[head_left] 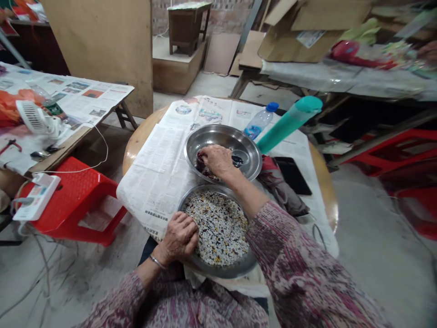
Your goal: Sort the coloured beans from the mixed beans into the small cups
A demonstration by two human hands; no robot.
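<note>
A metal basin (235,269) in front of me holds many small white, dark and yellow bead-like grains (218,230). My left hand (179,234) is at its left rim, fingers curled in; what lies inside them is hidden. Behind it stands a second metal bowl (251,164), close to the first. Into this one reaches my right hand (216,159), its fingertips pinched on dark red bead-like pieces (200,163) at the left side. A small clear dish (241,157) with dark pieces sits in the same bowl, right of the hand.
Newspaper (153,168) covers the round table (131,141). A clear bottle with a blue cap (261,119), a green tube (290,125), a phone (293,175) and a dark cloth (282,189) lie right. A red stool (78,191) with a power strip (37,196) stands left.
</note>
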